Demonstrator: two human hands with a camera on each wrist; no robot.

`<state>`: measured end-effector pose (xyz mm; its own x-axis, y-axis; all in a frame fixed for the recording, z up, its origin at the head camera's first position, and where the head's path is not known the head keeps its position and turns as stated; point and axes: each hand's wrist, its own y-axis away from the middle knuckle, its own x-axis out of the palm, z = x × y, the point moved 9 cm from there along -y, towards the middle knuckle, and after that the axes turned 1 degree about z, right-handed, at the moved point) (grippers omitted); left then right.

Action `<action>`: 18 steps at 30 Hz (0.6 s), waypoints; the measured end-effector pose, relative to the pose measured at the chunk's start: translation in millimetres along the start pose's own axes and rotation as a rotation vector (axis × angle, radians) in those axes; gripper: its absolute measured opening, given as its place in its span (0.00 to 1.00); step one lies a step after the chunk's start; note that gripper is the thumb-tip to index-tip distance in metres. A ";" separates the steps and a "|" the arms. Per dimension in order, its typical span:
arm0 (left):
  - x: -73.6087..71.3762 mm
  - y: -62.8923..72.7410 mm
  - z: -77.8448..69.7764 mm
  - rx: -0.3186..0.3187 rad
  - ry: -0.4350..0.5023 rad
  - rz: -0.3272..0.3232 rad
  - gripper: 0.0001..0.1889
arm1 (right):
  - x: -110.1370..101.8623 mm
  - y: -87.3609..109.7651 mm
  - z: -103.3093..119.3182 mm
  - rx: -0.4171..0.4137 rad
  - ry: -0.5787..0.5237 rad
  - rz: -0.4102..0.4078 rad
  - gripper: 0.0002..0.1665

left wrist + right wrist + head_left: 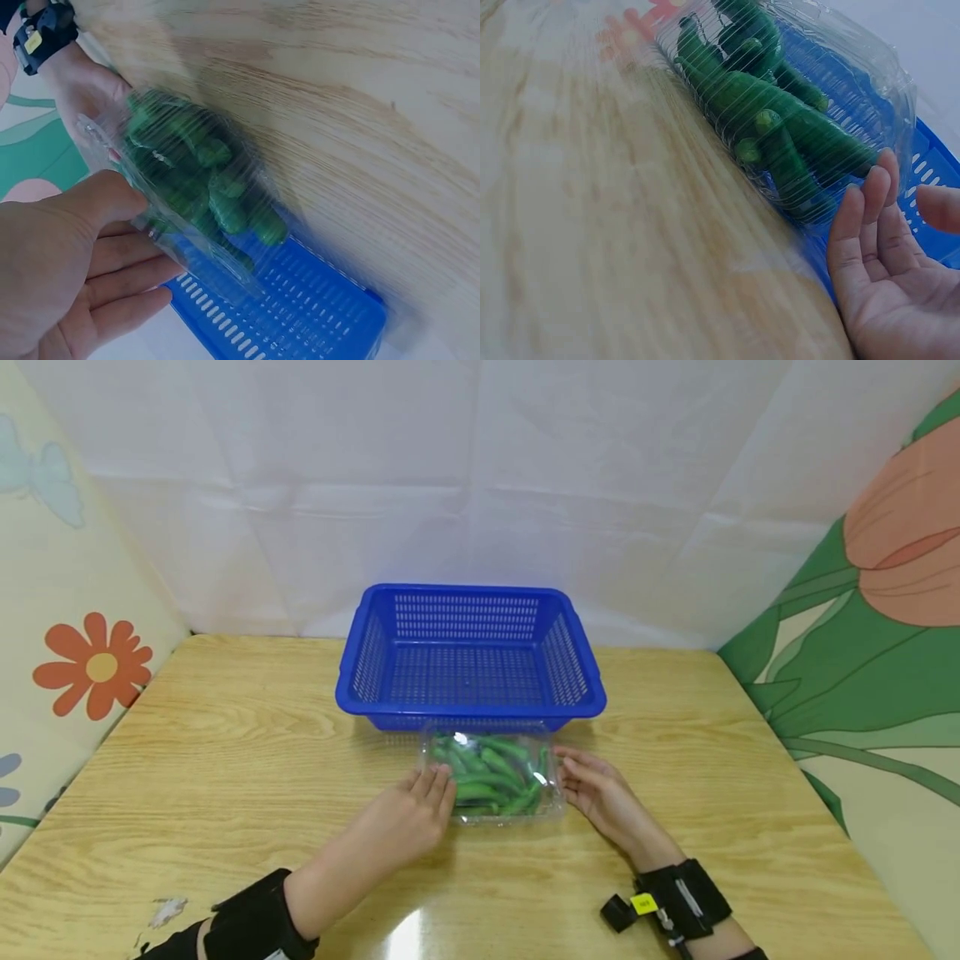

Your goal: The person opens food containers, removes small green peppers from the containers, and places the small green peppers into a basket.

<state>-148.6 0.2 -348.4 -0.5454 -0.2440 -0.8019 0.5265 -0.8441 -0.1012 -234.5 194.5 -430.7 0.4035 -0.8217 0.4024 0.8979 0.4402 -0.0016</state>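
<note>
A clear plastic box (491, 821) of long green peppers (495, 777) is in front of the blue basket's near side. My left hand (408, 814) holds its left end; in the left wrist view the thumb (112, 195) and fingers (124, 274) meet the box's edge. At the other end is my right hand (603, 797). Its fingers (847, 232) are extended against the box's end wall in the right wrist view, with the thumb (941, 206) held apart. Whether the box rests fully on the table cannot be told.
The blue perforated basket (471, 710) stands upright at the back of the wooden table (225, 760). Behind it hangs a white cloth (465, 468). Flower-patterned panels flank the table on the left (97, 577) and right (885, 693).
</note>
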 end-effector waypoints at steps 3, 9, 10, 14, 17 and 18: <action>-1.5 -0.6 -1.2 0.000 -0.025 -0.003 0.17 | -1.0 0.2 -0.3 0.006 0.003 -0.009 0.20; -0.8 1.0 -3.0 0.002 -0.037 0.000 0.17 | -1.9 0.0 -0.6 0.012 -0.001 -0.014 0.20; -0.6 1.5 -3.1 0.002 -0.034 0.001 0.18 | -2.0 0.0 -0.8 0.012 0.000 -0.016 0.20; -0.5 2.3 -2.8 0.000 -0.025 -0.010 0.18 | -1.8 -0.1 -0.7 0.012 0.001 -0.016 0.19; -0.2 2.3 -3.2 0.000 -0.028 -0.028 0.18 | -1.0 -0.4 0.0 0.007 -0.007 -0.010 0.19; -0.4 2.3 -3.6 0.001 -0.032 -0.033 0.18 | -1.1 -0.5 0.2 0.006 -0.008 -0.009 0.19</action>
<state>-144.8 0.1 -350.4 -0.5833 -0.2309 -0.7787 0.5068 -0.8527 -0.1268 -235.4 195.2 -431.0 0.3939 -0.8226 0.4101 0.9004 0.4349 0.0074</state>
